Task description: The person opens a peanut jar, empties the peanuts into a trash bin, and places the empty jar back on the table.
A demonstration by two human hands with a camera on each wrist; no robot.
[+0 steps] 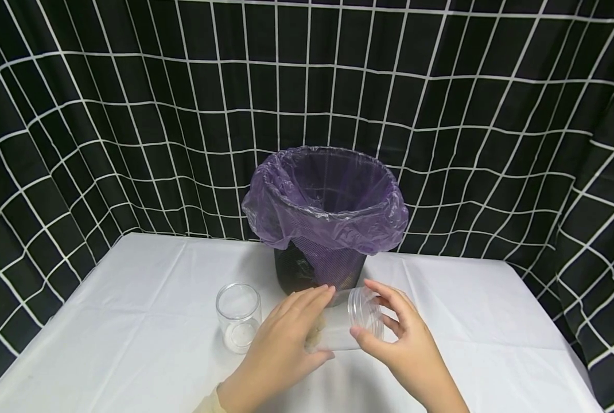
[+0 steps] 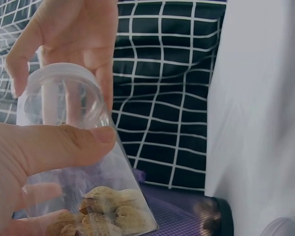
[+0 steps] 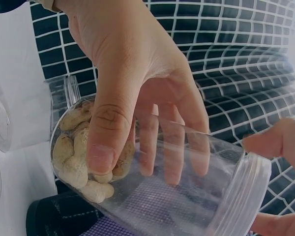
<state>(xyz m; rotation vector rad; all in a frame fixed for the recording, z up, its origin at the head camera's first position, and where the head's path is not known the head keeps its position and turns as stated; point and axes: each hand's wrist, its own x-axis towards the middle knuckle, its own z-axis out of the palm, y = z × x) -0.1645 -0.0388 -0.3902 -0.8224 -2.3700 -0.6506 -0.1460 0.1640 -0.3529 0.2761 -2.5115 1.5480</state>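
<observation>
A clear jar [image 1: 340,327] lies sideways above the white table, with several peanuts in shells [image 3: 73,167] gathered at its bottom end. My left hand [image 1: 283,338] grips the jar's body near that end, thumb on one side and fingers on the other. At the other end is the jar's clear, ridged lid [image 3: 248,191]. Around its rim my right hand [image 1: 405,338] curls thumb and fingertips. In the left wrist view the right hand's fingers show through the lid. A second clear jar [image 1: 239,318] stands upright left of my left hand.
A dark mesh bin [image 1: 291,269] lined with a purple bag [image 1: 327,226] stands just beyond my hands. White cloth covers the table [image 1: 147,321]. Black curtains with a white grid [image 1: 183,86] hang at the back and both sides.
</observation>
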